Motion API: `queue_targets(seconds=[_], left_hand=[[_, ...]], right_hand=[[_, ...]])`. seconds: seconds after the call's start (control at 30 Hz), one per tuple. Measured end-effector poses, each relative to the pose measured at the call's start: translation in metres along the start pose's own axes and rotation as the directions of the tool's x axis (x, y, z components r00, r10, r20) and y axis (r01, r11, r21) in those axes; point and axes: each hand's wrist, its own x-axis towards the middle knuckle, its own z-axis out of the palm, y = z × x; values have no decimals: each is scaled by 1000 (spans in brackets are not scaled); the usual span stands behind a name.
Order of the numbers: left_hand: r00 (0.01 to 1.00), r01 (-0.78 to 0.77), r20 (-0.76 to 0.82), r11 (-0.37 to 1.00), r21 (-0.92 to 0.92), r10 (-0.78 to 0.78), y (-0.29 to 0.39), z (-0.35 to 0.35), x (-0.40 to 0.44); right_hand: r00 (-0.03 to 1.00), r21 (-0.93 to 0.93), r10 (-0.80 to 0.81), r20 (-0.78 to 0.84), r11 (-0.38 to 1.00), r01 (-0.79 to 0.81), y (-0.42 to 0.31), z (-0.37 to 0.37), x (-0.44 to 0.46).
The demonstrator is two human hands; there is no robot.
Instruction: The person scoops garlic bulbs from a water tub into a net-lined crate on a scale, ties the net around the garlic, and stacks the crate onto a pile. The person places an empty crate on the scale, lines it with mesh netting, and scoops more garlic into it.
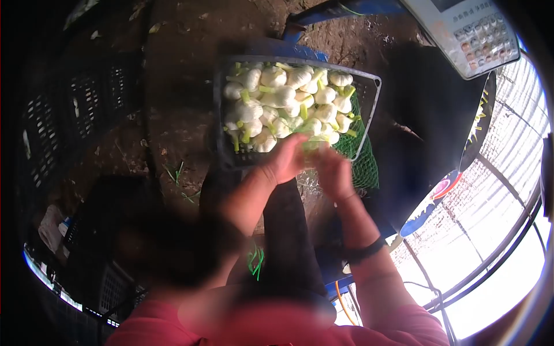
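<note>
The dark crate's (372,109) raised rim rings the piled garlic (283,98), leaving entry from above. Green netting (366,158) bunches over its right side. The blue frame (346,10) blocks the far side; the keypad panel (473,37) overhangs beyond the far right corner.

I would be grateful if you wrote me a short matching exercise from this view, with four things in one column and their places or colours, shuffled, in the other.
Things
1. Garlic bulbs
2. Netting
3. Keypad panel
4. Dark band

Places or colours
A. Worn around the right forearm
B. Green, at the right side of the crate
C. In the top right corner of the view
D. Whitish, heaped inside the crate

Right pairs: 1-D, 2-B, 3-C, 4-A
</note>
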Motion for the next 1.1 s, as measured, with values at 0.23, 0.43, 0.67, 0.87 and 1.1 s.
queue_targets(seconds=[0.23,0.43,0.67,0.87,1.1], left_hand=[[775,102,-563,822,560,287,-12,22,41],[795,114,-547,820,560,263,-20,35,30],[718,224,-180,22,974,673,-55,0,63],[807,51,-131,152,987,575,-84,48,21],[903,243,-429,839,486,-13,-27,-46,-47]], right_hand=[[922,526,285,-262,843,-111,-49,-96,-14],[513,405,810,285,383,-830,108,-146,41],[644,-446,453,617,875,-189,-33,-8,119],[754,-527,374,541,849,-42,-12,-28,109],[876,-125,302,376,953,-275,-8,-30,75]])
